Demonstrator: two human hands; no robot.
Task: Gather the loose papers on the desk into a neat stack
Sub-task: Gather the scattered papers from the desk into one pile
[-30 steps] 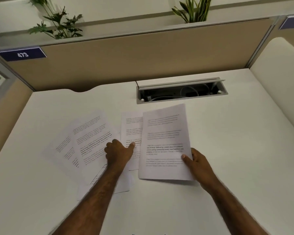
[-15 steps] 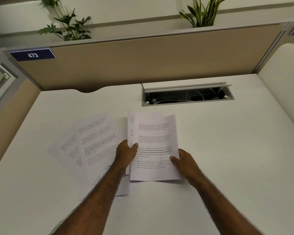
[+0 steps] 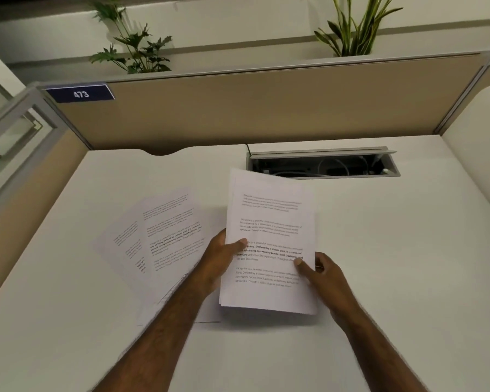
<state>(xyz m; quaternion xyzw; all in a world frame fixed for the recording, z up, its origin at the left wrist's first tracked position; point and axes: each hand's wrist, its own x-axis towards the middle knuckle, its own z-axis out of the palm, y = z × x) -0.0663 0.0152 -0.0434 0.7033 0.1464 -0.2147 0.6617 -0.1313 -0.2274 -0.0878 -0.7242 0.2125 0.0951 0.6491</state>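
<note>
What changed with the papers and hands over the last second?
The left hand left the fanned sheets and gripped the stack, which the right hand kept holding; both lifted it off the desk. The fanned sheets stayed put.

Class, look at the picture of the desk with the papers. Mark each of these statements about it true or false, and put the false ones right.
1. Both hands hold the same bundle of papers. True: left hand and right hand grip its sides.
2. All the papers are already gathered. False: loose sheets lie fanned on the desk, to the left.
3. The sign reads 473. True.
4. The cable hatch in the desk is closed. False: it is open, with cables showing.
5. The sheets are blank. False: they carry printed text.
</note>
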